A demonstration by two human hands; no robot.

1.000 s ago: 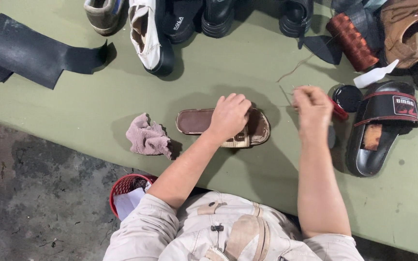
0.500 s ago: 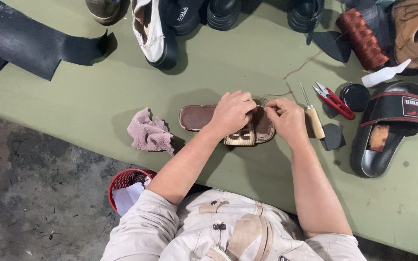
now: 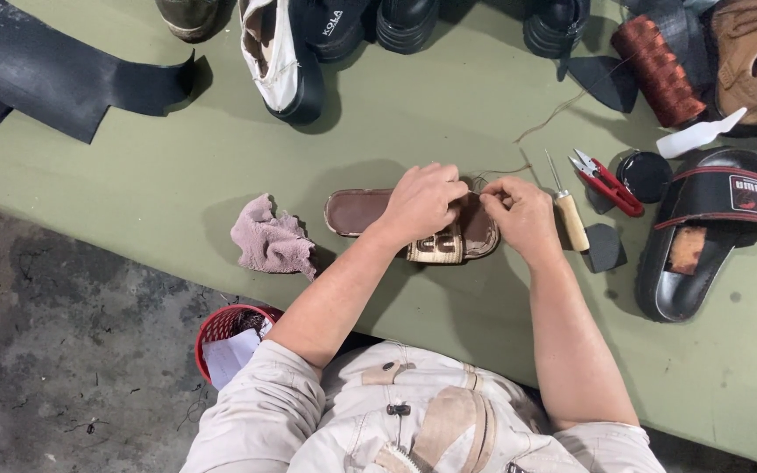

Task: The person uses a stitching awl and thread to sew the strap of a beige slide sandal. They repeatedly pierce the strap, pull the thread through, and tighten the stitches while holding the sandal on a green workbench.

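Lying flat on the green worktop (image 3: 116,184), a small brown sandal (image 3: 357,212) is being worked on by both hands. The left hand (image 3: 420,203) is pressing down over the middle of the sandal, fingers curled over the woven strap (image 3: 437,249) and pinning it in place. The right hand (image 3: 526,217) is sitting just beside it at the toe end, fingertips pinched together on what looks like a thin thread (image 3: 492,172) that is looping off toward the back of the worktop; whether a needle is in that pinch is too small to tell.

The sandal is looking light and fairly flat, with a firm sole and a softer strap, so it is likely sliding easily unless held down; the sole edges and the strap look like the surest places to grip. The thread is thin and limp, and probably needs a tight fingertip pinch.

Just to the right of the right hand, an awl with a pale wooden handle (image 3: 569,217) is lying next to red-handled snips (image 3: 604,182) and a round black tin (image 3: 645,175). A black slide sandal (image 3: 703,236) is resting farther right, a spool of rust-coloured cord (image 3: 657,70) behind it. A pink rag (image 3: 269,241) is lying left of the brown sandal, a black rubber sheet (image 3: 54,79) well off to the far left, and several shoes (image 3: 282,52) are lining the back edge. A red basket (image 3: 229,337) is standing on the floor below.
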